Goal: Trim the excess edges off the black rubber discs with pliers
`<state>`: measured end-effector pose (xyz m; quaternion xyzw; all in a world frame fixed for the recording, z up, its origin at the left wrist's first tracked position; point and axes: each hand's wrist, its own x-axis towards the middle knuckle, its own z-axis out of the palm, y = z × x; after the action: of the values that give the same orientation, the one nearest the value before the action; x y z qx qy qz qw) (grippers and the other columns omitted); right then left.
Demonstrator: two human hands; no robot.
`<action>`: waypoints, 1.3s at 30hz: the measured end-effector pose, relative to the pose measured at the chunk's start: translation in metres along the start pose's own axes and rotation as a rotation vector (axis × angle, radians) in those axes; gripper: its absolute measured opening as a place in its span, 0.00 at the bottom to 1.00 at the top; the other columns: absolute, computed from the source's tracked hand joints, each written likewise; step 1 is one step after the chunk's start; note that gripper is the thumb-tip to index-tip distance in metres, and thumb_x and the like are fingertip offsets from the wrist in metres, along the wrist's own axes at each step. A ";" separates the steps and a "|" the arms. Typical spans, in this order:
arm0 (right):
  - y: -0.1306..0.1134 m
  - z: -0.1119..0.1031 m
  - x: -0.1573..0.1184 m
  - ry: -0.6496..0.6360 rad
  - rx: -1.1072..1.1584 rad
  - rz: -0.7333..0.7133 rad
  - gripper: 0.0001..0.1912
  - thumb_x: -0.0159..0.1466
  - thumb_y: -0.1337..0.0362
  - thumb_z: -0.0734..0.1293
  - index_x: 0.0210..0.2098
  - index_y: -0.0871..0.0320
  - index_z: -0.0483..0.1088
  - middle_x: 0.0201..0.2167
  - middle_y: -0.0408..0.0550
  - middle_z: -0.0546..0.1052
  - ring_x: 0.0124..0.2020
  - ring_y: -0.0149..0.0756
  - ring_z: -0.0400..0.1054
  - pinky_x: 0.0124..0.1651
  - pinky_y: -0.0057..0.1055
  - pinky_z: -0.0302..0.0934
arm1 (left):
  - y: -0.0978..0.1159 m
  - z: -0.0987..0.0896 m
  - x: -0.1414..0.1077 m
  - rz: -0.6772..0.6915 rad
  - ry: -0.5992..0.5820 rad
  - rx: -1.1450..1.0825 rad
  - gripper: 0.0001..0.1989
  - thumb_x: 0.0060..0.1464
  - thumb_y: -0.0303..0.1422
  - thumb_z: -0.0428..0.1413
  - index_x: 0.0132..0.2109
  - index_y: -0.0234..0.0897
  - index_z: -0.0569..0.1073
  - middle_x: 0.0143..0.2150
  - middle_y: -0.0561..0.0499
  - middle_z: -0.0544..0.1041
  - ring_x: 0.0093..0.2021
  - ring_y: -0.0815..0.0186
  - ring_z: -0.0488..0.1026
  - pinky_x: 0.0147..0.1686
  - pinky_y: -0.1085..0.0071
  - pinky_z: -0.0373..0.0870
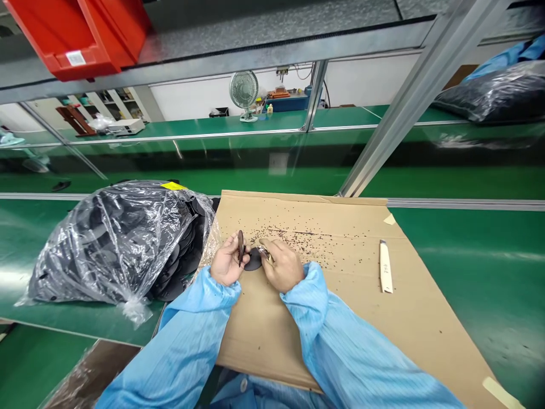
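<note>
My left hand [229, 261] is closed on a thin dark disc [240, 247], which it holds on edge between thumb and fingers. Close beside it, my right hand [283, 264] is closed around a small tool [266, 254]; only its tip shows, so its kind is unclear. Between the hands a flat black disc [252, 260] lies on the cardboard sheet [340, 318]. Many small dark bits [298, 238] are scattered over the cardboard just beyond my hands.
To the left, a clear plastic bag [110, 238] bulges with black discs [181, 264]. A cream-coloured knife-like tool [385, 267] lies on the cardboard's right side. A metal post [395, 102] rises behind it, and a red bin [85, 40] sits on the shelf above.
</note>
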<state>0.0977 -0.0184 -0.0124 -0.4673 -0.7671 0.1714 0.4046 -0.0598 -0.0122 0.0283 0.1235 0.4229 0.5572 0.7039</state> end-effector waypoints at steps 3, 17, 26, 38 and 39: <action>-0.009 -0.004 0.000 -0.179 -0.049 0.014 0.16 0.61 0.69 0.61 0.48 0.60 0.69 0.38 0.51 0.73 0.41 0.40 0.66 0.46 0.32 0.60 | 0.001 -0.003 -0.002 -0.062 -0.110 -0.006 0.10 0.52 0.23 0.54 0.43 0.34 0.67 0.29 0.52 0.67 0.24 0.71 0.66 0.15 0.82 0.54; -0.024 -0.018 0.005 -0.460 -0.177 0.073 0.19 0.60 0.69 0.61 0.51 0.57 0.67 0.40 0.50 0.73 0.39 0.40 0.67 0.42 0.31 0.59 | -0.004 -0.001 -0.003 -0.008 -0.139 0.200 0.13 0.47 0.29 0.60 0.40 0.34 0.68 0.29 0.52 0.65 0.21 0.75 0.62 0.15 0.83 0.56; -0.029 -0.026 0.008 -0.525 -0.280 0.078 0.16 0.61 0.71 0.61 0.49 0.56 0.68 0.39 0.50 0.74 0.39 0.42 0.68 0.38 0.33 0.58 | -0.004 0.001 -0.004 0.076 -0.058 0.314 0.16 0.44 0.34 0.65 0.39 0.32 0.71 0.28 0.52 0.66 0.21 0.75 0.61 0.15 0.81 0.59; -0.035 -0.029 0.010 -0.556 -0.358 0.092 0.13 0.65 0.70 0.58 0.46 0.56 0.68 0.37 0.52 0.75 0.37 0.41 0.69 0.32 0.32 0.56 | -0.006 0.004 -0.004 0.071 -0.007 0.314 0.13 0.45 0.32 0.64 0.38 0.33 0.71 0.29 0.52 0.67 0.22 0.75 0.62 0.16 0.81 0.59; -0.035 -0.029 0.009 -0.560 -0.353 0.096 0.12 0.65 0.70 0.58 0.45 0.56 0.68 0.37 0.51 0.75 0.36 0.41 0.69 0.32 0.32 0.55 | -0.006 0.004 -0.004 0.074 -0.008 0.312 0.13 0.45 0.32 0.64 0.39 0.32 0.71 0.29 0.52 0.67 0.22 0.75 0.62 0.16 0.81 0.60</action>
<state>0.0975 -0.0314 0.0318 -0.5005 -0.8435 0.1768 0.0823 -0.0527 -0.0170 0.0285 0.2490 0.4968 0.5097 0.6568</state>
